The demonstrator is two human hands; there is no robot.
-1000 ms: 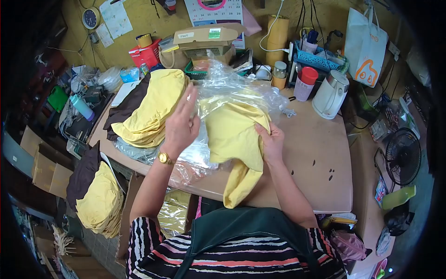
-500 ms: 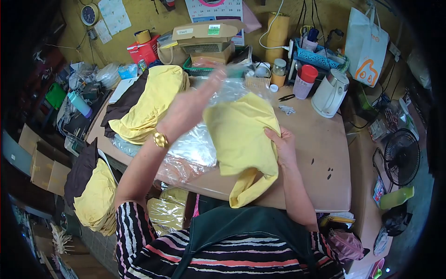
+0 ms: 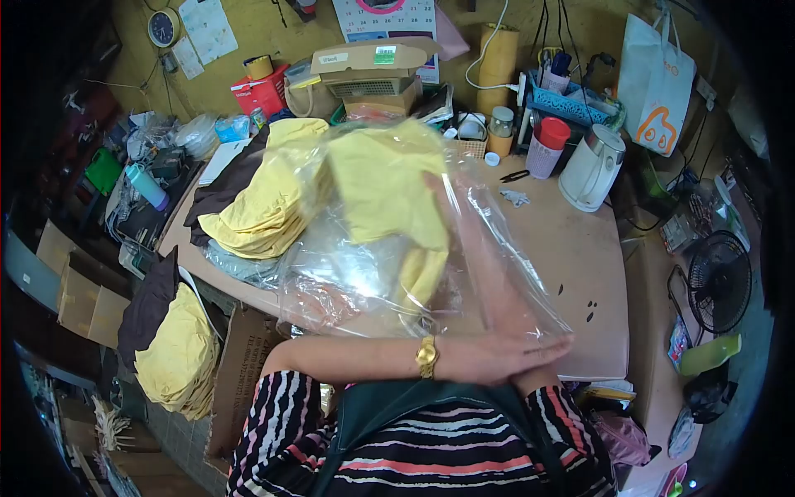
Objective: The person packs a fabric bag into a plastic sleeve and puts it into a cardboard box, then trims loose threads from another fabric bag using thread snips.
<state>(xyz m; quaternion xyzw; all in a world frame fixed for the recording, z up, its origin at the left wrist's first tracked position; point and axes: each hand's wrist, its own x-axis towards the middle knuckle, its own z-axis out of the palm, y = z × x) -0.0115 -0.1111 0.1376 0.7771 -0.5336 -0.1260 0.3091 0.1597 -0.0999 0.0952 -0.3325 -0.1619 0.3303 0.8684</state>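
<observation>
A folded yellow cloth garment (image 3: 385, 178), blurred by motion, lies inside a clear plastic bag (image 3: 517, 248) above the table. My right hand (image 3: 439, 189) is inside the bag too, gripping the garment's right edge; the bag covers much of that forearm. My left hand (image 3: 505, 356), a gold watch on its wrist, crosses in front of my body, fingers straight and pressed together on the bag's near right corner. Part of the garment hangs down as a narrow strip. Beneath it are more clear plastic bags (image 3: 331, 290) on the table.
A pile of yellow garments (image 3: 257, 211) with dark brown cloth lies at the table's left. Another yellow stack (image 3: 174, 356) sits lower left, beside a cardboard box (image 3: 240, 373). A white kettle (image 3: 592, 168), red-lidded cup (image 3: 546, 145) and small snips (image 3: 514, 176) occupy the back right.
The yellow garment has moved left and away from me and is now inside the clear bag with my right hand. My left hand has swung from the far side to the near right.
</observation>
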